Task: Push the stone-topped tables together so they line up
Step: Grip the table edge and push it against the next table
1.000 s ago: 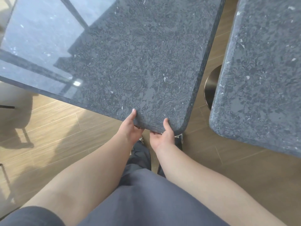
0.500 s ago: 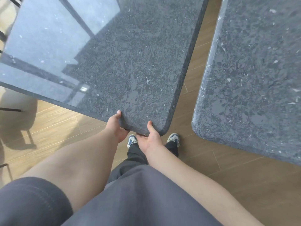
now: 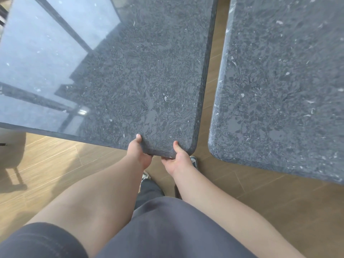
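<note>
You are standing at the near right corner of a dark, speckled stone tabletop (image 3: 141, 86), looking down over both arms onto a wood-plank floor (image 3: 55, 164). The polished stone is mirroring a bright window and its dark frame bars across the tabletop's far left part. Your left hand (image 3: 138, 153) is gripping the near edge, thumb lying on top of the stone and the fingers going under the edge, where they are hidden. Your right hand (image 3: 177, 158) is gripping the same near edge just beside the rounded corner, thumb on top, fingers curling underneath. The two hands are sitting close together but apart.

A second stone tabletop (image 3: 283, 90) of the same speckled grey is filling the right side of the view. A narrow strip of floor is separating its left edge from the right edge of the one you are holding; the strip is running away from you between the two long edges, and the slabs are not touching. The second tabletop's near rounded corner is lying nearer to you than the corner in your grip, so the near edges are not lining up.

A sneaker (image 3: 194, 162) is showing on the floor below the gripped corner. Open floor is stretching to your left along the near edge, where soft shadows are falling across the planks.
</note>
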{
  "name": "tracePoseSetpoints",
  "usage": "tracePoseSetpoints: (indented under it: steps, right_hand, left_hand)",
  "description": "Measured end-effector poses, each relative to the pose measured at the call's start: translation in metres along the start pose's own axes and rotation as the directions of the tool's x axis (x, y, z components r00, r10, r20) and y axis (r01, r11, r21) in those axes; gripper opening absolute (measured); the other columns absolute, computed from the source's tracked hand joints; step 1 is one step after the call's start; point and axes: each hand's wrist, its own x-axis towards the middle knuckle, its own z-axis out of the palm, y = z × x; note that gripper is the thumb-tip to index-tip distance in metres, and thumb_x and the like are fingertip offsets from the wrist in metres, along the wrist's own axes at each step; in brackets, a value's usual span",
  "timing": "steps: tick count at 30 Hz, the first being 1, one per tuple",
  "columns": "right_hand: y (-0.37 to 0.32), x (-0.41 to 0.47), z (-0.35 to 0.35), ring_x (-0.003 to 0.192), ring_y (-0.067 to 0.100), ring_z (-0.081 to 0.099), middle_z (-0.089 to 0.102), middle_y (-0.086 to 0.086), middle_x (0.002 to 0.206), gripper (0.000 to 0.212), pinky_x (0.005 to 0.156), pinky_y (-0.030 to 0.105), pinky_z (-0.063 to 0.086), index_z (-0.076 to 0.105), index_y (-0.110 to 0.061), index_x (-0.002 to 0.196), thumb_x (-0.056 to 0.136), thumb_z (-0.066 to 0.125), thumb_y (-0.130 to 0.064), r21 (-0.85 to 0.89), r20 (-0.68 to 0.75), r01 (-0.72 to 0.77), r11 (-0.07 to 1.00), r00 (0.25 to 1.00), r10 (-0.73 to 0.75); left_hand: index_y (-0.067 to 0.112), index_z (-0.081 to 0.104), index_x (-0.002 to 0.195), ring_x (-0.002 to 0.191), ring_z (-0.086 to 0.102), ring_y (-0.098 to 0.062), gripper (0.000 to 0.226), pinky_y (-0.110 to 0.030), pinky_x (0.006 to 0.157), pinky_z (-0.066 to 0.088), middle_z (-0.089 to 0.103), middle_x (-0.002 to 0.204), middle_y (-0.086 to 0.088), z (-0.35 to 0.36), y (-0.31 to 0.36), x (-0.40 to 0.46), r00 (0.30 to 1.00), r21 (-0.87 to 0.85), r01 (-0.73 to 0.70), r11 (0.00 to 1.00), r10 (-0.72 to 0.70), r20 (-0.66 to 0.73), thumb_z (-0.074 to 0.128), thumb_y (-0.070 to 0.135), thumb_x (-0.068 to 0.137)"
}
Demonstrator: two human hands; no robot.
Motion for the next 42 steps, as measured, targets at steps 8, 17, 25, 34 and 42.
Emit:
tracePoseSetpoints:
  steps: [8, 17, 25, 34, 42]
  right_hand:
    - [0.023, 0.005, 0.003, 0.094, 0.021, 0.065, 0.067, 0.009, 0.102, 0.043, 0.106, 0.041, 0.047, 0.054, -0.006, 0.129, 0.094, 0.067, -0.028, 0.024, -0.030, 0.188, 0.982, 0.982, -0.187]
    - [0.015, 0.006, -0.004, 0.108, 0.026, 0.063, 0.064, 0.014, 0.129, 0.054, 0.108, 0.044, 0.047, 0.049, -0.003, 0.137, 0.093, 0.069, -0.026, -0.018, 0.005, 0.140, 0.990, 0.990, -0.140]
    - [-0.026, 0.006, -0.022, 0.120, 0.033, 0.059, 0.064, 0.016, 0.109, 0.052, 0.110, 0.048, 0.044, 0.048, -0.001, 0.135, 0.092, 0.070, -0.021, -0.137, 0.100, -0.054, 0.989, 0.993, 0.068]
    - [-0.074, 0.007, -0.029, 0.117, 0.033, 0.059, 0.063, 0.016, 0.110, 0.053, 0.108, 0.051, 0.045, 0.046, -0.003, 0.137, 0.093, 0.068, -0.020, -0.170, 0.104, -0.028, 0.985, 0.993, 0.047]
    - [-0.068, 0.003, -0.029, 0.114, 0.030, 0.058, 0.062, 0.015, 0.113, 0.053, 0.104, 0.045, 0.048, 0.044, -0.005, 0.138, 0.095, 0.065, -0.026, -0.239, 0.114, 0.051, 0.970, 0.993, -0.024]
  left_hand:
    - [0.002, 0.059, 0.109, 0.110, 0.065, -0.032, 0.034, -0.048, 0.099, 0.051, 0.067, 0.115, -0.017, -0.019, 0.012, 0.002, 0.994, 0.041, 0.039, 0.998, -0.043, 0.101, 0.064, 0.034, 0.097]
    - [0.005, 0.059, 0.121, 0.107, 0.067, -0.029, 0.041, -0.046, 0.085, 0.055, 0.068, 0.119, -0.015, -0.016, 0.009, 0.001, 0.998, 0.048, 0.010, 0.999, -0.013, 0.060, 0.066, 0.036, 0.095]
    - [0.007, 0.055, 0.128, 0.108, 0.067, -0.030, 0.048, -0.047, 0.097, 0.052, 0.067, 0.122, -0.012, 0.002, -0.001, -0.010, 0.998, 0.008, -0.011, 1.000, 0.012, -0.054, 0.070, 0.035, 0.092]
    - [0.005, 0.052, 0.125, 0.108, 0.065, -0.030, 0.044, -0.045, 0.097, 0.052, 0.064, 0.121, -0.014, 0.036, -0.029, -0.021, 1.000, -0.045, -0.003, 0.999, 0.003, -0.001, 0.067, 0.034, 0.094]
    - [0.005, 0.056, 0.115, 0.108, 0.065, -0.029, 0.031, -0.046, 0.102, 0.050, 0.064, 0.124, -0.015, 0.026, -0.027, -0.017, 0.994, -0.052, -0.002, 0.999, 0.007, 0.109, 0.061, 0.031, 0.099]
